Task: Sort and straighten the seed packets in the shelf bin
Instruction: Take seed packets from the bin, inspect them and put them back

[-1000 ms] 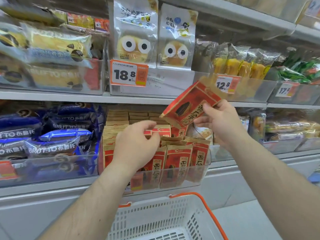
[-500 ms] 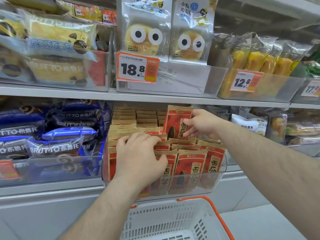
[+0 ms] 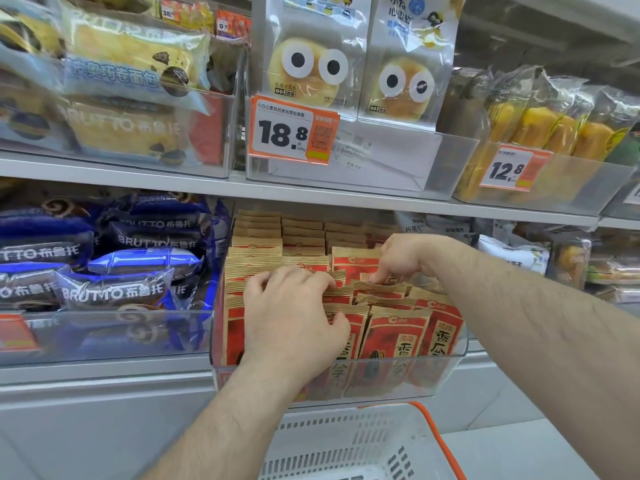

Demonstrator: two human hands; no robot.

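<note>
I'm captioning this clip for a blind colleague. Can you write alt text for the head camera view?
Both hands work in a clear shelf bin of red seed packets: the left hand grips the front rows, the right hand pinches a packet farther back. A white basket with an orange rim sits below.

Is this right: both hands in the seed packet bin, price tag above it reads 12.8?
Not quite. In the head view both hands, left and right, are in the seed packet bin, but the price tag above it reads 18.8; 12.8 hangs further right.
</note>
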